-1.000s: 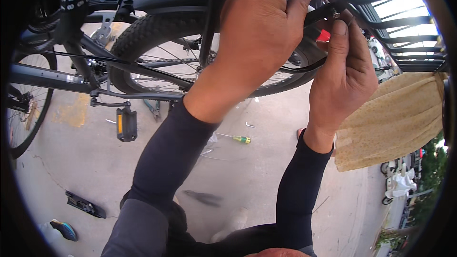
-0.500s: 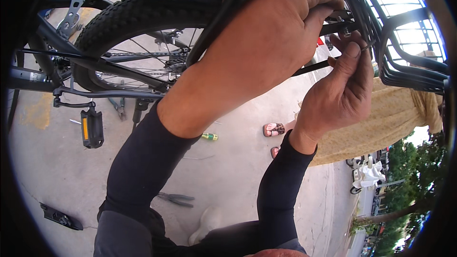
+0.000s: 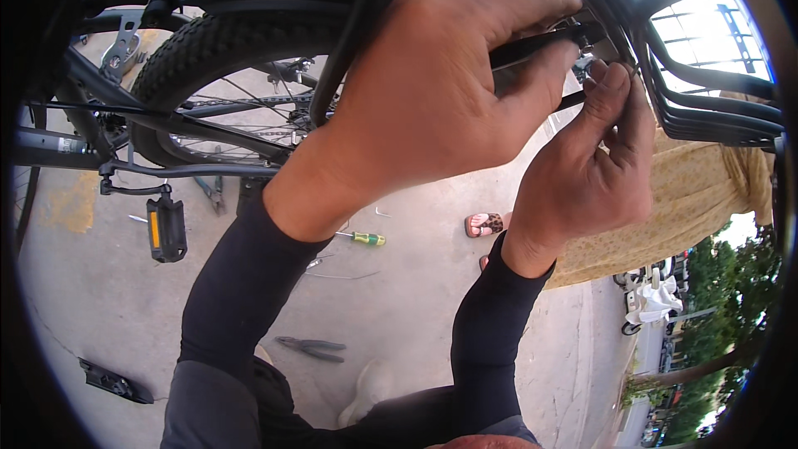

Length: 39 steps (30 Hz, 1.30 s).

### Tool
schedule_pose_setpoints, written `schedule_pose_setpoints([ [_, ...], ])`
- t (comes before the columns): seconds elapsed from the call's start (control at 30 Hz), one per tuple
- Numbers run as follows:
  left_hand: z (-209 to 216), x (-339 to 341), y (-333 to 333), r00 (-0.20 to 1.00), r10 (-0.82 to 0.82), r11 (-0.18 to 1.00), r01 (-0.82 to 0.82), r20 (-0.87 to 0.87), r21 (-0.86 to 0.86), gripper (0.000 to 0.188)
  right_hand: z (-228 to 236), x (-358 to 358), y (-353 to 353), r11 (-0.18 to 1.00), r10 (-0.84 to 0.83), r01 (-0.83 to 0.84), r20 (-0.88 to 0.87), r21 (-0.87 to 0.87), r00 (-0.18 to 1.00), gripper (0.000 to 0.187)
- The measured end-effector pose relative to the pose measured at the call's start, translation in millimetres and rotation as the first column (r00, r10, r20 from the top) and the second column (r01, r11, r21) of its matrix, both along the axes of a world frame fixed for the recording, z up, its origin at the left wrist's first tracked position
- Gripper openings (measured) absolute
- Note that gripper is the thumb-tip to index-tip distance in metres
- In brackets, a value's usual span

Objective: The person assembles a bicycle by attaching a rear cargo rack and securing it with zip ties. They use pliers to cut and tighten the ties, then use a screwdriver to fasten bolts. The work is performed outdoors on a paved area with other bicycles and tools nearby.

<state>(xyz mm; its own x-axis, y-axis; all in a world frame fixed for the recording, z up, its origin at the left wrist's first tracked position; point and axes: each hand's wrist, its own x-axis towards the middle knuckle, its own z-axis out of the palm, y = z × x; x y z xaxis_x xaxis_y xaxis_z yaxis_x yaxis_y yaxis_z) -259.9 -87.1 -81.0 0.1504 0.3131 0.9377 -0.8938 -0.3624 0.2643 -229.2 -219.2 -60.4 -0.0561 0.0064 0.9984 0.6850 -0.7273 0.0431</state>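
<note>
Beside the rear of a black bicycle, my left hand [image 3: 440, 87] has its thumb and fingers closed around a flat black strut [image 3: 532, 48] near the carrier frame. A bolt sits at the strut's end, partly hidden by my fingers. Just right of it, my right hand [image 3: 586, 179] is raised with thumb and forefinger pinched together against the frame of the black wire basket [image 3: 719, 87]. Whatever small thing it pinches is too hidden to name. The knobby rear tyre [image 3: 208, 54] lies left of my left hand.
On the concrete floor lie a green-handled screwdriver [image 3: 368, 239], grey pliers [image 3: 309, 347], another pair of pliers [image 3: 213, 191] and a black part [image 3: 115, 380]. A pedal [image 3: 166, 229] juts out from the bicycle. A person in a yellow patterned garment [image 3: 665, 199] stands close by on the right.
My left hand has shifted slightly left and its fingers have spread along the strut. The right hand stays by the basket, its pinch slightly changed. The whole view has moved a little.
</note>
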Motion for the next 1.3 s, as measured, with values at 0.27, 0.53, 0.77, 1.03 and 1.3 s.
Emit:
schedule_pose_setpoints([
  [0.27, -0.7, -1.2, -3.7, 0.939, 0.341, 0.936, -0.344, 0.043, 0.078, 0.033, -1.3, -12.1, 9.5, 0.994, -0.102, 0.098, -0.104, -0.046, 0.989, 0.017],
  [0.53, 1.7, -6.1, -15.2, 0.958, 0.278, 0.960, -0.279, -0.064, -0.008, 0.033, 0.9, -14.2, 13.2, 0.989, -0.150, 0.150, -0.101, -0.012, 0.984, 0.016],
  [0.77, 3.9, -13.7, -24.1, 0.970, 0.201, 0.975, -0.212, -0.138, -0.065, 0.026, -0.3, -6.2, 9.5, 0.999, -0.016, 0.018, -0.091, 0.028, 0.996, 0.014],
  [1.03, 0.1, -1.5, -21.7, 0.991, 0.133, 0.987, -0.135, -0.023, -0.089, 0.028, 4.4, -20.4, 9.1, 0.979, 0.203, -0.191, -0.245, 0.074, 0.948, 0.024],
  [1.3, 0.4, -12.3, -17.6, 0.966, -0.181, 0.981, 0.165, -0.183, -0.102, 0.030, 1.1, -16.3, 11.4, 0.794, 0.600, -0.550, -0.189, 0.259, 0.777, 0.020],
])
